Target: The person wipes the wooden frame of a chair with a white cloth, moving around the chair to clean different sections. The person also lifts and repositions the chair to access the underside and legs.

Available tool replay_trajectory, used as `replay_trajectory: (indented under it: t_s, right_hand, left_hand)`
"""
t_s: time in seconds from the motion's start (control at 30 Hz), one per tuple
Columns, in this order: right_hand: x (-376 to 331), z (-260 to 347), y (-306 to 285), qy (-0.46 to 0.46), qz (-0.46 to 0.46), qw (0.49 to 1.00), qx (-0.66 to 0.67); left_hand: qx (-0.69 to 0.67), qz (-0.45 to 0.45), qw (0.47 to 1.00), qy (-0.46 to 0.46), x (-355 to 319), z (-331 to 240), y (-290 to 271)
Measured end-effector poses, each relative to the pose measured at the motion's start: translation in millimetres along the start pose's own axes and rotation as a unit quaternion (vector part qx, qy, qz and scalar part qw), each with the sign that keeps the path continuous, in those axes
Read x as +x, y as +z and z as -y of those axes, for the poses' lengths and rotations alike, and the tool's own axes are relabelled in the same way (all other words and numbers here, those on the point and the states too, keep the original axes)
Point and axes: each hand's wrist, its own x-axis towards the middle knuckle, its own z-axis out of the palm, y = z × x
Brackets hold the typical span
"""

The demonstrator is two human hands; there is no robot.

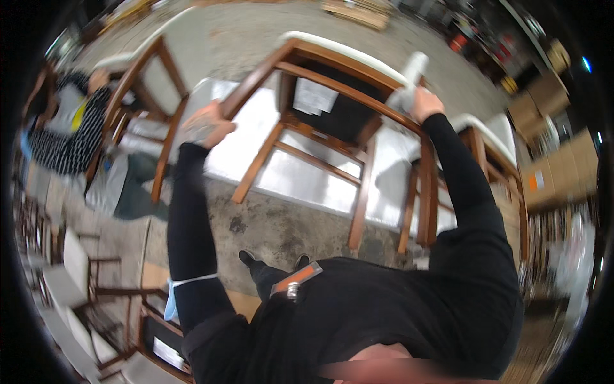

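A brown wooden chair (pixel 323 83) with pale upholstery is tipped over a low surface (pixel 249 153) covered in shiny white sheeting. Its dark underside, bearing a white paper label (pixel 314 97), faces me, and several legs point toward me. My left hand (pixel 210 126) is wrapped round the end of a wooden leg at the chair's left. At the right corner, my right hand (pixel 427 104) is closed on the frame. Beside its fingers is a whitish, blurred piece (pixel 403 97); I cannot tell whether that hand holds it too.
Another chair (pixel 483 137) stands close on the right, before cardboard boxes (pixel 556 169). At left, a co-worker in a striped sleeve (pixel 67 144) is by an upholstered chair (pixel 163 89). More chairs (pixel 67 265) crowd the lower left. A wooden pallet (pixel 358 13) lies far off.
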Motion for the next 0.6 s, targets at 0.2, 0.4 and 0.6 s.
replay_trajectory:
  t_s: [0.2, 0.4, 0.6]
  right_hand:
    - [-83, -36, -9, 0.230, 0.091, 0.894, 0.374]
    - [-298, 4, -25, 0.034, -0.006, 0.745, 0.666]
    - [-279, 27, -67, 0.111, 0.036, 0.965, 0.235]
  left_hand:
    - [0.021, 0.006, 1.000, -0.006, -1, -7, -4]
    - [0.050, -0.042, 0.997, 0.035, -5, -4, 1]
    - [0.073, -0.028, 0.994, 0.075, -2, -1, 4]
